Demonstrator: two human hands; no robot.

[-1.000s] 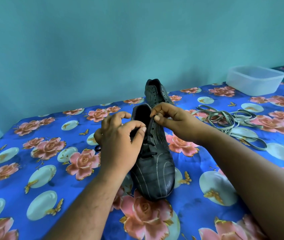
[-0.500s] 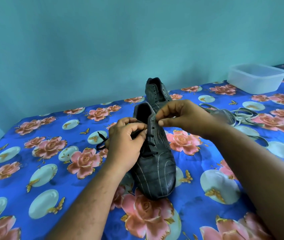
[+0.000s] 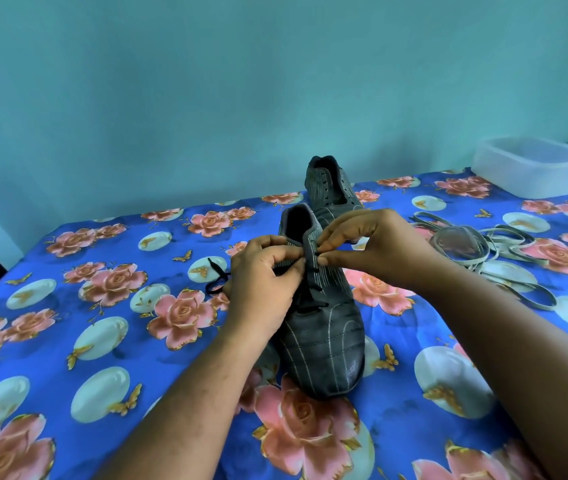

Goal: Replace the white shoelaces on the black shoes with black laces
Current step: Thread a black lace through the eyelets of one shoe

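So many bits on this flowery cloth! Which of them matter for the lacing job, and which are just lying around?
Part of the job:
- near shoe, gripped by left hand
- black lace, right hand pinching it at an eyelet
- far shoe, unlaced
- white laces, heaped aside

Just lying about:
- plastic tub
- floral cloth

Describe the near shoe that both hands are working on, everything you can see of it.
The near black shoe looks like smooth leather with thin pale stripes, standing upright on the floral cloth, toe toward the camera. A black lace crosses its lower eyelets; one loose end trails left. The left hand grips the left eyelet flap; the right hand pinches at an upper eyelet on the right flap.
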